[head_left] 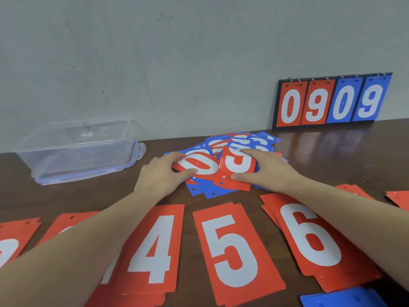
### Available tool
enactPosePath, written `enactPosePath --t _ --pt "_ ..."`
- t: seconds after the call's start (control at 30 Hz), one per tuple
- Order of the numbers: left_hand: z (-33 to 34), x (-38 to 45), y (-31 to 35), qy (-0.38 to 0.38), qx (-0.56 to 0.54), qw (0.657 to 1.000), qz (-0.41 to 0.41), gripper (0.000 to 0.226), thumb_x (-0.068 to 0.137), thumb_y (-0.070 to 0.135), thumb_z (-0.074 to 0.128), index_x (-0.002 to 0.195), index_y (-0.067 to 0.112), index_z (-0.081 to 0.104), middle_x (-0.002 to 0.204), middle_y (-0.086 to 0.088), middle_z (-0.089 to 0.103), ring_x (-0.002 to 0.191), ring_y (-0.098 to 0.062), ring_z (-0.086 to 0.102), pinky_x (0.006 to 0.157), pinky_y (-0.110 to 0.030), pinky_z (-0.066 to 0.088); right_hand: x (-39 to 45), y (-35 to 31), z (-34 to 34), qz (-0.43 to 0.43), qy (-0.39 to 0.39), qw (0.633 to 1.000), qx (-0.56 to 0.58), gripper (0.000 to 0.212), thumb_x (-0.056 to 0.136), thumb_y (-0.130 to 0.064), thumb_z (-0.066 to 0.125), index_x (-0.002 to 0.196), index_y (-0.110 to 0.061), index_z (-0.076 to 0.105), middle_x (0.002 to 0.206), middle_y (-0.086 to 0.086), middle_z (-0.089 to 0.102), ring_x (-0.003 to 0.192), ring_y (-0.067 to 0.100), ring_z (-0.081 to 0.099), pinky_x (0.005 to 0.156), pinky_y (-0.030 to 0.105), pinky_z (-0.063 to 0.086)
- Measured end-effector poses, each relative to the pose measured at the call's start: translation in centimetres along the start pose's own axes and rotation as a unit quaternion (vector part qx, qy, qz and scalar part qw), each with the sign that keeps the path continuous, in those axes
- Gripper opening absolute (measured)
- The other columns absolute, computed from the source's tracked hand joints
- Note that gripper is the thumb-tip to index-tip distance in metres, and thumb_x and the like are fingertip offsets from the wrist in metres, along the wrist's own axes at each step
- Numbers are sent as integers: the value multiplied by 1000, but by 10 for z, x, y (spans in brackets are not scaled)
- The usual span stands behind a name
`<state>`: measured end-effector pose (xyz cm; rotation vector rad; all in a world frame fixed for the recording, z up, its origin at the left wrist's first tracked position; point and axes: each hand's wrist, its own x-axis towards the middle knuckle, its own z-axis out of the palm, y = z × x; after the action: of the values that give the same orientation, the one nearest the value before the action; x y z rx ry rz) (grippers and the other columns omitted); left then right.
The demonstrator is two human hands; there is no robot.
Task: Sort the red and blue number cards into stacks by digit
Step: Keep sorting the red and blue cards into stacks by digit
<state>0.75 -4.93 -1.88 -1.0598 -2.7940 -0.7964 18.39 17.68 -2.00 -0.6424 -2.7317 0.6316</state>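
At far left on the worktop point(332, 151), a clear plastic box point(77, 151) sits empty near the wall, likely the cards' container. Along the near edge, red stacks lie face up in digit order, the 4 stack point(152, 249), the 5 stack point(234, 253), then the 6 stack point(309, 238), so each new card has an obvious home. Beyond them lies the unsorted pile point(232, 147) of mixed red and blue cards. The left hand point(159, 173) pinches a red 0 card point(199, 166) at the pile's left side; the right hand point(265, 171) grips a red card point(238, 169), apparently a 9 or 5, just beside it. A scoreboard point(332, 100) reading 0909 leans against the wall.
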Motion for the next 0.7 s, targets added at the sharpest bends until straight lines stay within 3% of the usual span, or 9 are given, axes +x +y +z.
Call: enactPosePath --t 0.13,0.27,0.37,0.47,0.57,0.63,0.7 --pt "-4 -2 0 4 -57 998 -4 55 84 56 71 133 36 55 123 9 64 111 -16 58 96 -37 49 -4 -2 -2 -6 34 999 35 91 61 -89 60 137 -39 52 136 -17 59 126 11 52 110 48 42" --pt "-10 -5 0 21 -158 987 -8 54 84 40 78 133 30 57 115 14 61 100 -5 59 82 -16 45 -8 -11 -11 4 51 997 -52 75 80 -72 62 144 -34 50 147 -10 50 136 17 37 112 42 29" --pt "-18 -7 1 49 -238 970 -28 49 83 24 81 128 22 61 112 9 64 90 3 59 73 -8 42 -15 -20 -17 -2 80 997 7 62 87 -53 70 143 -32 52 142 -6 56 132 19 44 110 39 37" --pt "-30 -10 6 64 -306 948 -49 45 81 14 82 123 17 66 110 3 69 94 -9 64 73 -12 47 -23 -26 -27 6 77 990 114 53 86 -35 76 135 -33 54 128 -6 63 115 16 60 93 31 54" --pt "-44 -17 18 66 -354 931 -59 41 81 7 81 118 17 68 102 3 69 85 -5 63 63 -6 47 -33 -35 -40 23 57 986 156 44 88 -26 75 124 -27 51 120 -4 64 95 9 65 69 15 52" --pt "-51 -24 26 58 -385 919 -55 40 80 1 80 116 16 69 98 4 70 81 -3 63 61 -5 47 -40 -41 -46 26 70 981 177 45 87 -25 76 119 -27 45 117 -3 65 93 11 68 71 22 57" --pt "-56 -34 32 40 -405 912 -49 39 78 -2 80 110 18 70 96 5 71 83 -9 66 66 -10 51 -50 -49 -52 16 70 976 203 55 86 -22 76 123 -36 38 109 -1 69 89 18 73 77 39 63"
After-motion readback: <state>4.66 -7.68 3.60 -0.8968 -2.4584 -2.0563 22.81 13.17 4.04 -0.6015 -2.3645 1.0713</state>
